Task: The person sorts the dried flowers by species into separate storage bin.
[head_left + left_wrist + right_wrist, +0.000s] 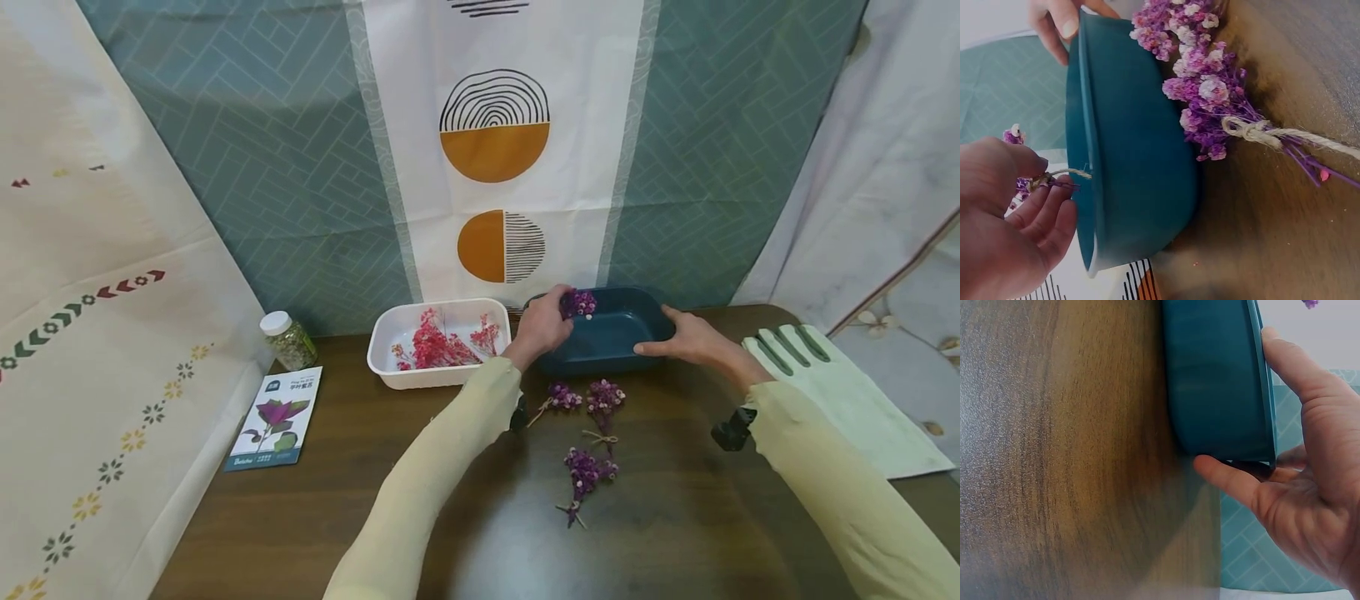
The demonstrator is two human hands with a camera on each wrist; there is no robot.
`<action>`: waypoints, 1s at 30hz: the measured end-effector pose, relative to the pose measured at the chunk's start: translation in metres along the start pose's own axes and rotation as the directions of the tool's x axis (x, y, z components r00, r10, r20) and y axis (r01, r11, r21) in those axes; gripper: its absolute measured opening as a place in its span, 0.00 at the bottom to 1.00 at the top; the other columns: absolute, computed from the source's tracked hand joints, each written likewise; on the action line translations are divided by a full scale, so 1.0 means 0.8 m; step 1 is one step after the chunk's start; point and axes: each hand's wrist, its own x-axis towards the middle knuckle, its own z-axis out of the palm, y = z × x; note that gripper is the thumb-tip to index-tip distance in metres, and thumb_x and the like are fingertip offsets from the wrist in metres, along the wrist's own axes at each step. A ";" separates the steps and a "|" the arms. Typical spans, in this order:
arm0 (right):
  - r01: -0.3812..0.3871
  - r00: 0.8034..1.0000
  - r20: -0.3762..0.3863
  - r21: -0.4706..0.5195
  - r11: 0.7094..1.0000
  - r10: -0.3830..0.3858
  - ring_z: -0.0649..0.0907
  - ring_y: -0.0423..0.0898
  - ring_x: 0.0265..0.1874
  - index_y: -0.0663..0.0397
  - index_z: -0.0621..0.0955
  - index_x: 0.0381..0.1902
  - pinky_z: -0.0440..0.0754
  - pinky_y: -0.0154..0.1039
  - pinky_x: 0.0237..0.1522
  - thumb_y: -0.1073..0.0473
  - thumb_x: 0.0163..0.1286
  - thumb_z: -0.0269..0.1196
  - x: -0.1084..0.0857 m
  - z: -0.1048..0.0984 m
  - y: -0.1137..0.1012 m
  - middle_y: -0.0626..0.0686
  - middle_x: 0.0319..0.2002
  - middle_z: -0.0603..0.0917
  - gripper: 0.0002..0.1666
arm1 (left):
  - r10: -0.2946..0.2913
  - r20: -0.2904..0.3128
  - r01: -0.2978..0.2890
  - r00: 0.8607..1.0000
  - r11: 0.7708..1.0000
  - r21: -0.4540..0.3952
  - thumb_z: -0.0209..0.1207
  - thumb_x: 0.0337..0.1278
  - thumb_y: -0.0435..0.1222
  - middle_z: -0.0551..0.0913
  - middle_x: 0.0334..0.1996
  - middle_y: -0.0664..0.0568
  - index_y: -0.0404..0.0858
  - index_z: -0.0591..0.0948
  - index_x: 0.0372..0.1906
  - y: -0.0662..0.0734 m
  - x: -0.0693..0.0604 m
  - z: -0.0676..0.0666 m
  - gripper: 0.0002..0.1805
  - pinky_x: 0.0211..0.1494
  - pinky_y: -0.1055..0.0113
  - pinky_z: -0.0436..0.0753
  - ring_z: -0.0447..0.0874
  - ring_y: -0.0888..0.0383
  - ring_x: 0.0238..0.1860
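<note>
My left hand (pixel 546 325) pinches a small purple dried-flower bunch (pixel 582 303) over the left end of a dark teal basin (pixel 600 363). Twine and thin stems stick out between the thumb and fingers in the left wrist view. At the basin's right end, my right hand (pixel 693 337) holds it, the thumb at the rim and other fingers against the end wall. Three more purple bunches lie on the table before the basin: a left one (pixel 564 397), a twine-tied right one (pixel 603 402) and a nearer one (pixel 585 473).
Left of the basin stands a white basin (pixel 420 381) with pink-red dried flowers (pixel 438 343). Further left are a white-capped jar (pixel 291 342) and a flower-printed packet (pixel 275 419). A pale cloth with green stripes (pixel 855 408) lies at right. Patterned curtains (pixel 300 167) hang behind.
</note>
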 end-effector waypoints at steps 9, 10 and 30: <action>-0.018 1.000 -0.007 0.012 1.000 0.018 0.56 0.76 0.69 0.77 0.44 0.75 0.60 0.69 0.65 0.29 0.61 0.66 0.003 0.002 0.001 0.81 0.71 0.50 0.72 | -0.022 0.042 0.022 0.999 1.000 0.001 0.61 0.66 0.36 0.82 0.54 0.48 0.49 0.70 0.71 -0.004 0.002 0.008 0.30 0.27 0.67 0.72 0.76 0.56 0.31; -0.018 1.000 -0.009 0.012 1.000 0.019 0.56 0.75 0.69 0.77 0.44 0.75 0.60 0.69 0.65 0.29 0.61 0.66 0.003 0.002 0.001 0.81 0.71 0.50 0.72 | -0.021 0.049 0.021 0.999 1.000 0.005 0.60 0.66 0.36 0.83 0.51 0.48 0.49 0.69 0.71 -0.004 0.002 0.009 0.30 0.27 0.67 0.72 0.76 0.55 0.30; -0.016 1.000 -0.007 0.016 1.000 0.016 0.56 0.76 0.69 0.77 0.44 0.75 0.59 0.69 0.65 0.30 0.62 0.66 0.002 0.002 0.002 0.81 0.71 0.50 0.72 | 0.074 -0.071 -0.079 0.995 0.994 -0.078 0.62 0.65 0.37 0.84 0.43 0.50 0.41 0.76 0.66 -0.013 -0.042 -0.006 0.25 0.47 0.62 0.80 0.81 0.55 0.42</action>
